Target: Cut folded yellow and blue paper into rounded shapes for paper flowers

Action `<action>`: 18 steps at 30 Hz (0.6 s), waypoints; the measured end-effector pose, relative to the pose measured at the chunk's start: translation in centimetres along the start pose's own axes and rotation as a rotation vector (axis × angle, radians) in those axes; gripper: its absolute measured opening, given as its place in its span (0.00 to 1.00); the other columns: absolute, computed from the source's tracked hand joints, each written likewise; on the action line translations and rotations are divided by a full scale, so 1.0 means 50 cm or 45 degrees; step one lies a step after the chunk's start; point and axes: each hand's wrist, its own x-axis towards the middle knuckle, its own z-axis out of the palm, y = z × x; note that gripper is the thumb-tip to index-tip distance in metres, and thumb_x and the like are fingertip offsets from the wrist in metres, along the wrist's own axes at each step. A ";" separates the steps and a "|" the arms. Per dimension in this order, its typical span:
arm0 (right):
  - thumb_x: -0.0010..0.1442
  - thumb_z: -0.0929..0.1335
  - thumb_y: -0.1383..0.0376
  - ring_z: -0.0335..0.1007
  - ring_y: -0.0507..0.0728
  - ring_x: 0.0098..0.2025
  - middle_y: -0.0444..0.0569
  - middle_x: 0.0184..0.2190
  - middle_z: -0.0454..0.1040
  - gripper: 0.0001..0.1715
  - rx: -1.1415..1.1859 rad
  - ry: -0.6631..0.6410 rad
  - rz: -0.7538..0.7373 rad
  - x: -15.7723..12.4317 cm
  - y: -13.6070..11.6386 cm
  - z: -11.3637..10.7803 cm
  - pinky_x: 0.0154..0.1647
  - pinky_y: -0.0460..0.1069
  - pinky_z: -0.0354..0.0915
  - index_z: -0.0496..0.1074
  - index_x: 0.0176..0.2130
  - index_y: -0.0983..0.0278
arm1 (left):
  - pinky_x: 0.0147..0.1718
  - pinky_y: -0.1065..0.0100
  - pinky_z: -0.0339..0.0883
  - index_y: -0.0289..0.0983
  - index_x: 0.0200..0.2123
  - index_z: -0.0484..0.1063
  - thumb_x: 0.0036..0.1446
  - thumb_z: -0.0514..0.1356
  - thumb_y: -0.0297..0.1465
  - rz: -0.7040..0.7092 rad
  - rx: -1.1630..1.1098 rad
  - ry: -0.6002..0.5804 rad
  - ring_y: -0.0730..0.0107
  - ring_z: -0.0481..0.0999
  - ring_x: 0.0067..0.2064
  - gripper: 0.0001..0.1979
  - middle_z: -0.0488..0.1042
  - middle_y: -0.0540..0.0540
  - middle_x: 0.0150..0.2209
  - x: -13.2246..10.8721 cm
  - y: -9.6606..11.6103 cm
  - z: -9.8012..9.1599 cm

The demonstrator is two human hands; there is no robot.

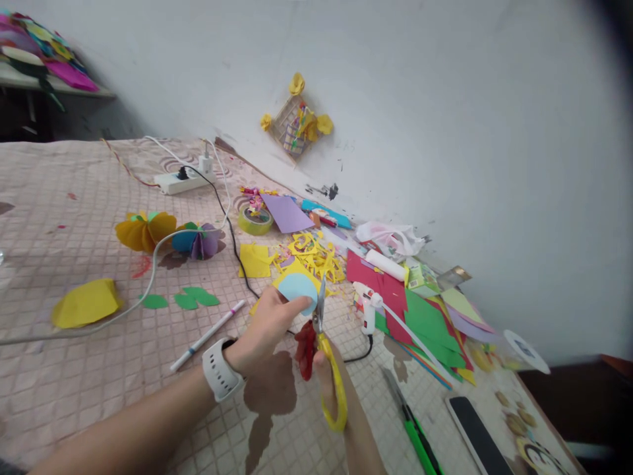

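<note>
My left hand (pixel 271 323), with a white watch on the wrist, pinches a pale blue rounded paper piece (pixel 297 285) against yellow paper (pixel 277 280) that shows around its edge. My right hand (pixel 325 379) grips scissors (pixel 338 402) by the yellow handle loop. Their blades point away from me, up at the right edge of the paper. A crumpled-looking red shape (pixel 305 349) sits beside the handle between my hands; whether it belongs to the scissors I cannot tell.
Yellow scraps (pixel 316 254), a tape roll (pixel 255 219) and folded paper ornaments (pixel 147 232) lie beyond my hands. A marker (pixel 208 335) and green leaf shapes (pixel 192 299) are left. To the right are a glue gun (pixel 368 310), utility knife (pixel 415 429) and phone (pixel 477 432). Cables cross the table.
</note>
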 end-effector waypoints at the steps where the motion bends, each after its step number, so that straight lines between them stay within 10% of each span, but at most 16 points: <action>1: 0.67 0.66 0.58 0.74 0.56 0.38 0.49 0.42 0.74 0.16 -0.001 -0.003 -0.004 -0.001 0.002 0.000 0.38 0.53 0.72 0.70 0.49 0.66 | 0.21 0.72 0.58 0.35 0.24 0.69 0.47 0.63 0.30 -0.004 0.002 -0.005 0.75 0.65 0.21 0.06 0.69 0.52 0.20 -0.001 0.000 0.001; 18: 0.67 0.66 0.61 0.74 0.54 0.36 0.49 0.43 0.75 0.13 0.034 -0.054 0.069 -0.018 0.022 -0.012 0.36 0.51 0.73 0.71 0.48 0.65 | 0.26 0.73 0.58 0.35 0.22 0.67 0.45 0.60 0.27 0.090 0.085 -0.232 0.75 0.62 0.26 0.04 0.65 0.53 0.23 0.000 0.026 -0.003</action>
